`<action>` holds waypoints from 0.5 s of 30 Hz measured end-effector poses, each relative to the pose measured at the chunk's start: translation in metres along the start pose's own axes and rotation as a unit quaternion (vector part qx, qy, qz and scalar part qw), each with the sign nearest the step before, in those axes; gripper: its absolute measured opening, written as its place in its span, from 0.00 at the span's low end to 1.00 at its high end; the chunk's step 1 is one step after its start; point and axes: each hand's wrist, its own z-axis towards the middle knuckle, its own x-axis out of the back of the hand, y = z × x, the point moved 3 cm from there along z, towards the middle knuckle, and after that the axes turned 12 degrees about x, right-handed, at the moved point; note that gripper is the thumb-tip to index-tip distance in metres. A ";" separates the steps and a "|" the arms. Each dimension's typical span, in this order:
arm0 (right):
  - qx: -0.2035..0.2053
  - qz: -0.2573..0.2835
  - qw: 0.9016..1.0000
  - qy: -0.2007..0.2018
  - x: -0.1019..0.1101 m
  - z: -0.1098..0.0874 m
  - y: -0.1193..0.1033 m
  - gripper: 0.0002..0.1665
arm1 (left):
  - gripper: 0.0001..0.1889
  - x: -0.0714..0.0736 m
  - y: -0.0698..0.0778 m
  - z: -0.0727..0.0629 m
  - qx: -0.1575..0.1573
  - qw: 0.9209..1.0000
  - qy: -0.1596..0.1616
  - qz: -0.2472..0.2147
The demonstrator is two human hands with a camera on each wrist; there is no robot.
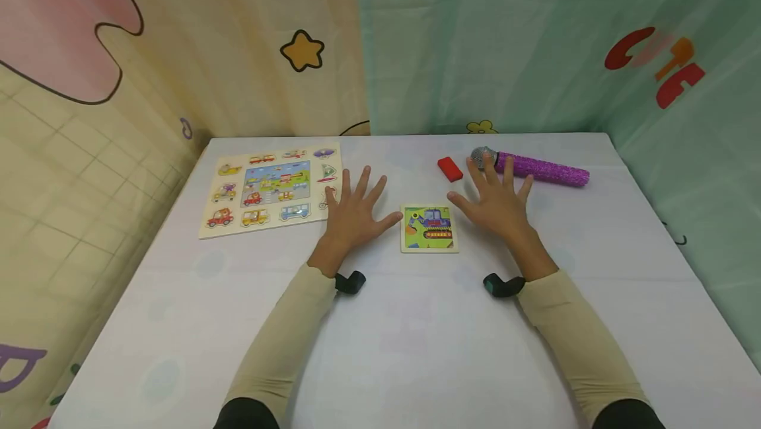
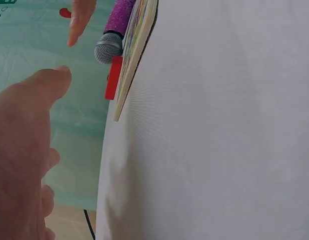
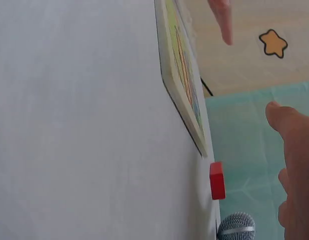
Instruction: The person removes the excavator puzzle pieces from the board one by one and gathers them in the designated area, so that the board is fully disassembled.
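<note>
Both hands are spread with straight fingers and hold nothing. My left hand (image 1: pixel 352 216) is just right of the large vehicle puzzle board (image 1: pixel 228 178), covering part of its right edge. Between the hands lies a small square puzzle (image 1: pixel 429 229) with a blue and red excavator picture, close to both thumbs. My right hand (image 1: pixel 496 204) is nearest to a red block (image 1: pixel 450 169) and a microphone (image 1: pixel 543 169) with a glittery purple handle; its fingertips overlap the microphone's silver head in the head view. In the wrist views, the hands appear raised above the table.
A white cloth covers the table (image 1: pixel 440 350). Patterned curtains (image 1: pixel 475 45) stand behind it and at both sides. Each wrist wears a dark camera mount, such as the left mount (image 1: pixel 351 283) and the right mount (image 1: pixel 503 285).
</note>
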 end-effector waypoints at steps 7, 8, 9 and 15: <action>0.103 0.023 0.993 -0.054 -0.006 0.016 -0.037 0.48 | 0.47 0.001 0.005 -0.004 -0.066 0.996 -0.049 -0.029; 0.128 0.034 0.989 -0.071 -0.007 0.019 -0.043 0.44 | 0.46 0.000 0.006 -0.005 -0.081 0.994 -0.063 -0.044; 0.154 0.046 0.983 -0.083 -0.008 0.022 -0.049 0.39 | 0.46 0.000 0.006 -0.006 -0.098 0.991 -0.075 -0.058; 0.234 0.097 0.960 -0.121 -0.015 0.036 -0.071 0.18 | 0.39 -0.004 0.010 -0.006 -0.163 0.977 -0.096 -0.102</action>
